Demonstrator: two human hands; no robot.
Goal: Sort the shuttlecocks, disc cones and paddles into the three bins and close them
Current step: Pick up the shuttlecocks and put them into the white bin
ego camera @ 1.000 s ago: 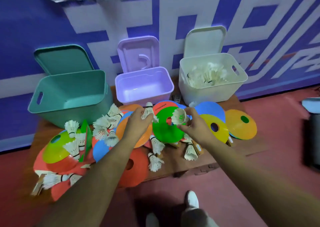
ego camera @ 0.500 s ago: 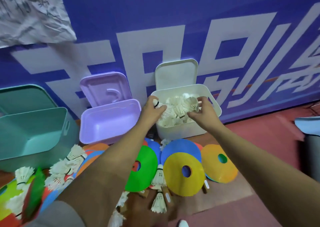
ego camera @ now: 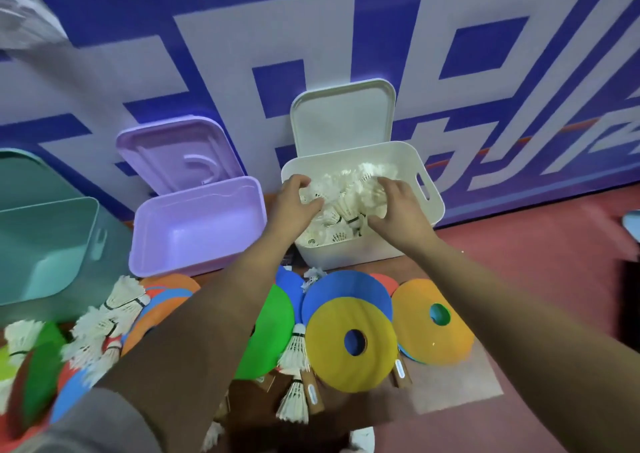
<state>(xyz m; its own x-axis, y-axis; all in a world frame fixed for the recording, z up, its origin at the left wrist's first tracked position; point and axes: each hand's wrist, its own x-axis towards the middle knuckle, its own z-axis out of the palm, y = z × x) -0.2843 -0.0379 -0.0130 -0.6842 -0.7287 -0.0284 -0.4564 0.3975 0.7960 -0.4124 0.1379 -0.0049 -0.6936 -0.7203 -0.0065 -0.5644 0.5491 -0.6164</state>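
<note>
Clearly three bins stand in a row against the wall: a teal bin (ego camera: 45,244) at the left, a purple bin (ego camera: 197,231) in the middle and a white bin (ego camera: 360,251) at the right, all of smooth moulded plastic with rounded corners. Each has its lid off and propped upright behind it: the teal lid (ego camera: 17,175), the ribbed purple lid (ego camera: 173,154) and the white lid (ego camera: 343,116). The white bin alone is filled, with a heap of feathered shuttlecocks (ego camera: 346,203) too tangled to count. Both hands reach into that heap. The left hand (ego camera: 294,203) has its fingers and thumb curled with feathers between them, and the right hand (ego camera: 398,206) has its fingers bent over the pile; whether either one grips a shuttlecock cannot be told. In front of the bins, about nine loose shuttlecocks (ego camera: 294,345) lie among flat, round disc cones (ego camera: 353,341) in yellow, orange, blue, green and red, two of them showing their centre holes. Two wooden paddle handles (ego camera: 313,390) poke out from under the yellow cone. Everything rests on a low brown board (ego camera: 450,390) on a red floor (ego camera: 536,262). The wall (ego camera: 311,19) is blue with large white block shapes.
</note>
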